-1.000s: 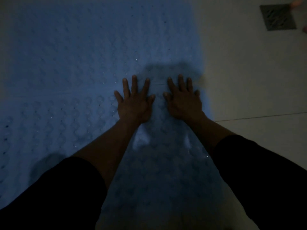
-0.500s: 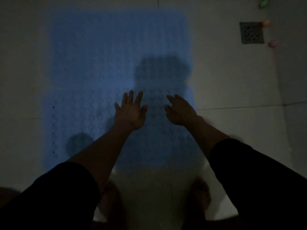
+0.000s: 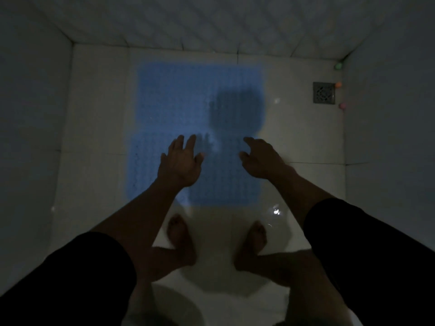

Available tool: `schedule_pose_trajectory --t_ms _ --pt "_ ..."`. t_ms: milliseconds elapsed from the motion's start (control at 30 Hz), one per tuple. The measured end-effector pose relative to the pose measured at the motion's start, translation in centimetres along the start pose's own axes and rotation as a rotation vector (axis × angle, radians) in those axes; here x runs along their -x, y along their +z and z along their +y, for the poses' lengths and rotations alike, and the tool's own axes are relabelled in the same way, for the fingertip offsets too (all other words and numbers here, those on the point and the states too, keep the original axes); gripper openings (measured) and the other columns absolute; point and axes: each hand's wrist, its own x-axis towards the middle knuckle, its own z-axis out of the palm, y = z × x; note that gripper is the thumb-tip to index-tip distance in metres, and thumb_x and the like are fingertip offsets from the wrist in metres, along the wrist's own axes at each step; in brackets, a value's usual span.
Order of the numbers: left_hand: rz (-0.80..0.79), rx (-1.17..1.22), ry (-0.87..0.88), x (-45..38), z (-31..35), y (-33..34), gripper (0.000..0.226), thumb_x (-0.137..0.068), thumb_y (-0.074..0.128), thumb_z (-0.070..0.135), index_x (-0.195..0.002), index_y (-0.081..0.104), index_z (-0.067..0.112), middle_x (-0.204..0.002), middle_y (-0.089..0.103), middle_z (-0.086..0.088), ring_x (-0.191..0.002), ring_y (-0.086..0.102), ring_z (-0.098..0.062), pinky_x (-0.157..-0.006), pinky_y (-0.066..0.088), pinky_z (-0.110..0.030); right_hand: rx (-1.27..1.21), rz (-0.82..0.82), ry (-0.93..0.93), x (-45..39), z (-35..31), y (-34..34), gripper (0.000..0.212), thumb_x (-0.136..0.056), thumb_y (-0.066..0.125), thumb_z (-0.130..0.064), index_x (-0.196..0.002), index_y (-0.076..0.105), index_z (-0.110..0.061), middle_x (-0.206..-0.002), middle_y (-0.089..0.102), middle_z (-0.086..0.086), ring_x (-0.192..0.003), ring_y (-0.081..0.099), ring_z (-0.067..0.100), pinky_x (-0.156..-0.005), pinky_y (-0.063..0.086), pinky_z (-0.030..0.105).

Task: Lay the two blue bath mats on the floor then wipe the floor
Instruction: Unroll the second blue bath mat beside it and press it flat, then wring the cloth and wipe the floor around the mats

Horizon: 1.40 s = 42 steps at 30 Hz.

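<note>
Now, dim light here, so detail is thin. My left hand hangs over the blue bath mats, fingers spread wide, holding nothing. My right hand is loosely curled, empty too, near the mats' right edge. The 2 mats lie flat on the floor, end to end; the seam between them is barely visible. My shadow darkens the far mat. My bare feet stand just short of the near mat. A drain grate sits far right, with 3 small blurred things beside it.
</note>
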Motion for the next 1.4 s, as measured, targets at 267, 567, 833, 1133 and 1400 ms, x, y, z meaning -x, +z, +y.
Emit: schedule_pose_trajectory --t_ms 267,567,833,1133,1400 --pt "0.058 0.039 0.026 11.0 7.8 -15.1 0.066 -0.103 0.037 0.048 -0.159 0.017 0.018 -0.165 0.011 -0.017 -0.152 0.013 -0.036 -0.119 0.022 -0.058 -0.067 0.027 -0.068 13.0 -6.6 -14.6 0.061 -0.102 0.045 -0.035 -0.154 0.024 -0.012 -0.154 0.032 0.019 -0.142 0.032 0.033 -0.115 0.028 0.038" --pt "0.293 0.05 0.204 17.6 21.1 -31.1 0.065 -0.102 0.046 0.043 -0.157 0.026 0.014 -0.163 0.018 -0.02 -0.149 0.021 -0.038 -0.117 0.03 -0.052 -0.092 0.251 -0.216 25.2 -10.0 -34.0 0.057 -0.098 0.054 -0.032 -0.148 0.038 -0.011 -0.145 0.049 0.015 -0.132 0.047 0.029 -0.107 0.034 0.029" --pt "0.542 0.069 0.386 19.6 33.0 -46.0 0.064 -0.101 0.047 0.045 -0.155 0.028 0.016 -0.163 0.021 -0.016 -0.146 0.03 -0.036 -0.117 0.031 -0.047 -0.282 0.695 -0.297 31.9 -12.9 -51.3 0.049 -0.093 0.061 -0.036 -0.139 0.052 -0.02 -0.131 0.061 0.008 -0.117 0.06 0.024 -0.099 0.045 0.03" --pt "0.715 0.128 0.629 21.3 43.4 -57.0 0.064 -0.1 0.052 0.041 -0.154 0.032 0.012 -0.157 0.034 -0.016 -0.142 0.037 -0.034 -0.115 0.031 -0.042 -0.371 1.088 -0.289 39.5 -12.4 -63.8 0.04 -0.091 0.063 -0.032 -0.128 0.061 -0.019 -0.11 0.069 0.003 -0.108 0.061 0.022 -0.092 0.049 0.029" --pt "0.74 0.145 0.701 19.2 49.9 -61.5 0.063 -0.098 0.052 0.046 -0.15 0.038 0.013 -0.145 0.049 -0.019 -0.128 0.05 -0.037 -0.107 0.042 -0.046 -0.447 1.198 -0.28 40.6 -10.8 -70.5 0.036 -0.092 0.063 -0.025 -0.127 0.061 -0.017 -0.082 0.063 -0.008 -0.071 0.057 0.001 -0.073 0.044 0.023"
